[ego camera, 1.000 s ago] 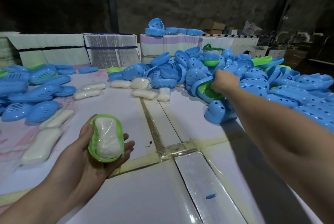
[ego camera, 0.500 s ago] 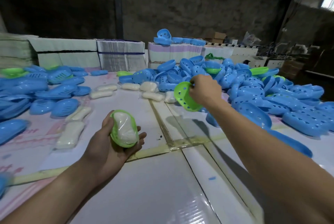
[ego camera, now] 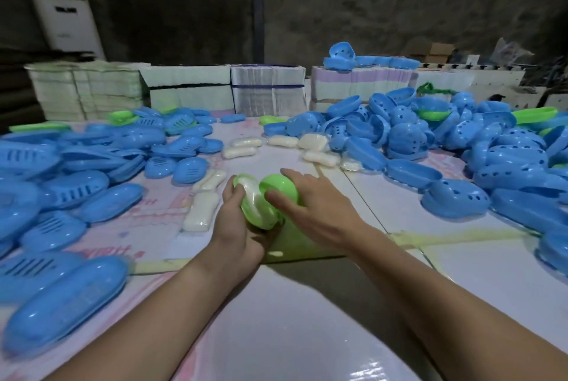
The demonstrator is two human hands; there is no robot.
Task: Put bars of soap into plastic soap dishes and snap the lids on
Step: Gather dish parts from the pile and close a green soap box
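- Middle of the frame: the left hand (ego camera: 236,227) has its fingers and thumb curled round a green soap dish (ego camera: 257,211), holding it up off the white table (ego camera: 307,319), tilted so its open side faces the right.
- A white bar of soap (ego camera: 252,191) sits inside that dish, its upper end poking out at the top.
- The right hand (ego camera: 313,205) comes in from the right and holds a green lid (ego camera: 279,188) against the dish; its thumb presses along the lid's near edge and the fingers lie spread over the back.
- The lid touches the dish on the right side but is tilted, not seated.
- Left of the frame: a spread of blue closed soap dishes (ego camera: 70,196) with slotted tops.
- Right and upper right: a heap of blue dish halves (ego camera: 461,147) with round holes, a few green ones among them.
- Upper middle, between the two heaps: loose soap bars (ego camera: 246,147) lying on the table, more just left of the hands.
- Along the far edge: stacked white boxes (ego camera: 190,88).
- Upper left corner: a tall white air-conditioning unit (ego camera: 61,11) against the dark wall.
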